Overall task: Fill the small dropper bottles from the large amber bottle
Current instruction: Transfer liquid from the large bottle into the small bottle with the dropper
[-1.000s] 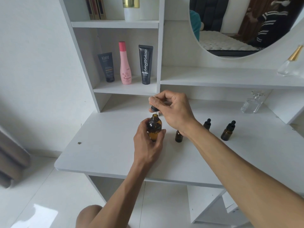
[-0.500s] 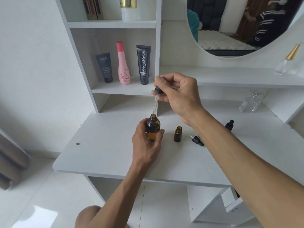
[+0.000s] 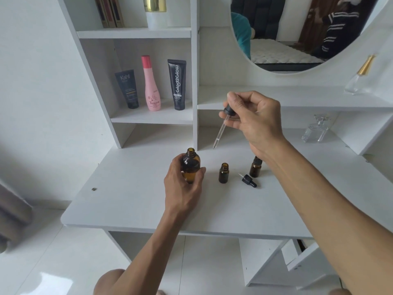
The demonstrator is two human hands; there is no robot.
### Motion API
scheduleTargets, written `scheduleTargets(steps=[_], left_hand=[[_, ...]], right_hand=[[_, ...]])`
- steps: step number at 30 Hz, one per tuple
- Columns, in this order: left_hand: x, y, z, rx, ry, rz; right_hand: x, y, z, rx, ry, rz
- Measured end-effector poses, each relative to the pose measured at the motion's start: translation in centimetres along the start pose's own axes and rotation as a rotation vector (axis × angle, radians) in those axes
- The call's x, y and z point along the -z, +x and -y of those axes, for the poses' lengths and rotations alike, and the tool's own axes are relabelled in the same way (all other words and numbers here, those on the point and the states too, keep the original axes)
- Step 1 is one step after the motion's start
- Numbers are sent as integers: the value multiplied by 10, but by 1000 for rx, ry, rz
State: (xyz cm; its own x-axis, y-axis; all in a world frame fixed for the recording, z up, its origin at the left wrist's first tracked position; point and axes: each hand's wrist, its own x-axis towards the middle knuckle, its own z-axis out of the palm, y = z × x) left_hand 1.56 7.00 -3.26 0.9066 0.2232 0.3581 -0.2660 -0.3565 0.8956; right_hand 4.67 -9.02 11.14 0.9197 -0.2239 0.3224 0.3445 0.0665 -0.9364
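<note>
My left hand point(image 3: 182, 188) grips the large amber bottle point(image 3: 191, 165), which stands upright and uncapped on the white desk point(image 3: 127, 205). My right hand point(image 3: 255, 120) pinches the black cap of a glass dropper point(image 3: 221, 130) in the air, its tip pointing down between the large bottle and a small open amber bottle point(image 3: 223, 173). A small black dropper cap point(image 3: 247, 180) lies on the desk to the right of that bottle. Another small capped bottle point(image 3: 255, 167) stands behind it, partly hidden by my right forearm.
Three cosmetic tubes and bottles point(image 3: 153, 84) stand on the shelf at the back left. A clear glass holder point(image 3: 316, 128) sits at the back right, and a perfume bottle point(image 3: 359, 77) stands on the upper shelf under the round mirror point(image 3: 297, 33).
My right hand lifted the dropper out of the large bottle's neck and carried it up and to the right. The left hand kept hold of the large bottle.
</note>
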Motion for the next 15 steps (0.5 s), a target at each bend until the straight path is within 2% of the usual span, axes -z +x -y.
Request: scheduleTargets(steps=[15], left_hand=[[0, -1, -2, 18, 8, -16]], right_hand=[[28, -10, -23, -43, -71, -57]])
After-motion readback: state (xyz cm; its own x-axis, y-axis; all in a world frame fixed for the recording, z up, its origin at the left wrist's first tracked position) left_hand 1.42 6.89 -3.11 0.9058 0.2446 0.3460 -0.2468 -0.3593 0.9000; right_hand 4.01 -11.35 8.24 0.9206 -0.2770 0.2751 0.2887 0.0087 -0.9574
